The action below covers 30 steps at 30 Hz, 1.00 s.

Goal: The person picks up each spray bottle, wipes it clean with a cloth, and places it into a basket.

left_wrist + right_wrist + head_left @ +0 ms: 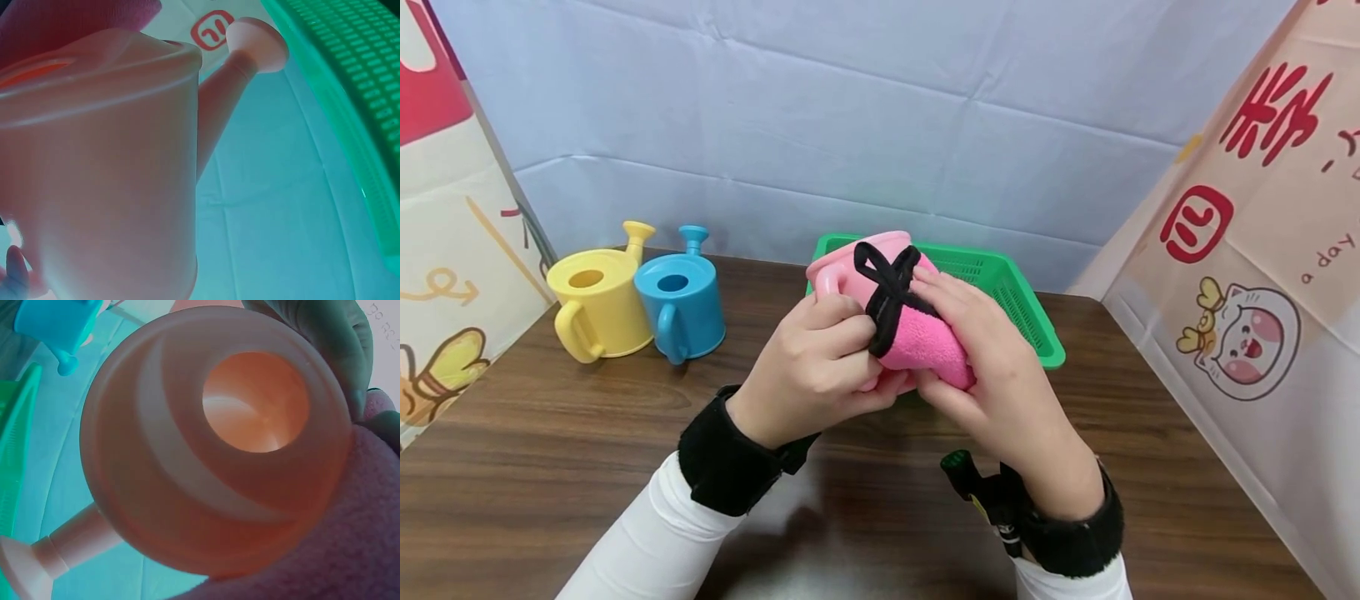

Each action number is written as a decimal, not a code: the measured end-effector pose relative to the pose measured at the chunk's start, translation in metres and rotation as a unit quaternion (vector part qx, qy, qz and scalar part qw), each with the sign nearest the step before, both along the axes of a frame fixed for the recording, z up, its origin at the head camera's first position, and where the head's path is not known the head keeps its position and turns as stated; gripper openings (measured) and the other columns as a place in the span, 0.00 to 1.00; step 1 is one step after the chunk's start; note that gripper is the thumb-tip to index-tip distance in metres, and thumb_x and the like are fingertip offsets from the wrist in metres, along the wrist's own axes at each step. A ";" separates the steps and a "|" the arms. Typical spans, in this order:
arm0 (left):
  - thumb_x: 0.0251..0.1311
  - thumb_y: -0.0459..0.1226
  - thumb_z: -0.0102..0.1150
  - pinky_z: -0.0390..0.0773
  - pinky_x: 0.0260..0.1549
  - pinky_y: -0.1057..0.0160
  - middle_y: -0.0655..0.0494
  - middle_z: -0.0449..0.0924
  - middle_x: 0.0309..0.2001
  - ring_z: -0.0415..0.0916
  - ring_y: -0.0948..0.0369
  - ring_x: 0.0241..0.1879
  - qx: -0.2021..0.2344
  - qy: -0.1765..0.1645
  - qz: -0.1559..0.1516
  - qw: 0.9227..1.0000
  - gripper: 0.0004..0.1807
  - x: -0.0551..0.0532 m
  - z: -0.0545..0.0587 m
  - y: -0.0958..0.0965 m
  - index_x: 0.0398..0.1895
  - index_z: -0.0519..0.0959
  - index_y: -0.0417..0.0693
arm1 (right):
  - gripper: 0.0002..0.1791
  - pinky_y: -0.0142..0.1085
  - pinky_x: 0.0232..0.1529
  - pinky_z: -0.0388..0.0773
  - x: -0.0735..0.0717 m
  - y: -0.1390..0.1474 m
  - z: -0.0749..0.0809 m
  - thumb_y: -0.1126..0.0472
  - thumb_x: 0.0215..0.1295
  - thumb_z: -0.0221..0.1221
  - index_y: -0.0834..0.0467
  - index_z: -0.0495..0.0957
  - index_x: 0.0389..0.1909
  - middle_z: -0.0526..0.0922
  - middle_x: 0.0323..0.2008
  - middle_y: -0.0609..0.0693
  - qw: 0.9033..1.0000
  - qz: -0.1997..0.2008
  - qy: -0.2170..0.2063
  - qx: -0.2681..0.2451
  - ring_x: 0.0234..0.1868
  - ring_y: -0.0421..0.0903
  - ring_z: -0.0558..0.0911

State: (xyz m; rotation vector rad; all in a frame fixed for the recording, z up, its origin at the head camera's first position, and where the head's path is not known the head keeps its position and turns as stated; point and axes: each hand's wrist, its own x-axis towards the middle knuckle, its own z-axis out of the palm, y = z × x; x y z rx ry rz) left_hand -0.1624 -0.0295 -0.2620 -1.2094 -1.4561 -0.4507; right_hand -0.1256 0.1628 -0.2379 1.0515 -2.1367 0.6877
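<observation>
A pink toy watering can [880, 246] is held tilted above the table. My left hand [820, 362] grips it by the handle [829, 281]. Over the can's side lies a fuzzy pink cloth [928, 337] with black trim and a black loop; my right hand [992, 367] holds this cloth against the can, fingers above and thumb below. The right wrist view looks onto the can's round top [181, 487] with its hole, the cloth along the lower right. In the left wrist view the can's smooth body [119, 181] and spout [225, 94] show.
A green plastic basket [1030, 312] stands behind the hands. At the left of the brown table [625, 450] a yellow watering can [613, 312] and a blue watering can [700, 308] stand side by side. Printed cloth and a pale backdrop [850, 125] enclose the table.
</observation>
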 end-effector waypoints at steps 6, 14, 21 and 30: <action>0.46 0.41 0.70 0.72 0.32 0.62 0.54 0.74 0.21 0.70 0.56 0.28 -0.012 0.003 0.001 1.000 0.16 0.003 -0.003 0.005 0.14 0.73 0.45 | 0.33 0.43 0.59 0.65 -0.001 -0.001 0.000 0.64 0.52 0.62 0.63 0.67 0.61 0.69 0.62 0.55 1.000 -0.004 -0.001 -0.018 0.65 0.51 0.64; 0.49 0.37 0.62 0.71 0.31 0.63 0.55 0.71 0.20 0.69 0.59 0.29 -0.061 -0.014 -0.005 0.998 0.15 0.007 -0.010 0.015 0.11 0.69 0.46 | 0.31 0.43 0.57 0.66 -0.011 0.000 -0.003 0.64 0.53 0.59 0.64 0.67 0.61 0.69 0.62 0.55 0.998 -0.029 0.026 -0.041 0.64 0.50 0.66; 0.49 0.38 0.61 0.72 0.34 0.64 0.56 0.70 0.21 0.70 0.59 0.30 -0.081 -0.014 -0.010 0.997 0.14 0.006 -0.012 0.017 0.13 0.70 0.47 | 0.34 0.44 0.57 0.67 -0.014 0.002 -0.004 0.63 0.53 0.60 0.62 0.65 0.63 0.67 0.64 0.55 0.999 -0.042 0.018 -0.023 0.65 0.50 0.64; 0.48 0.37 0.63 0.70 0.29 0.65 0.56 0.69 0.18 0.67 0.60 0.26 -0.052 -0.019 -0.011 0.998 0.17 -0.001 -0.012 0.014 0.10 0.67 0.46 | 0.35 0.46 0.55 0.69 -0.014 0.003 -0.006 0.59 0.56 0.55 0.60 0.60 0.67 0.67 0.63 0.55 0.999 -0.037 0.007 0.020 0.63 0.52 0.65</action>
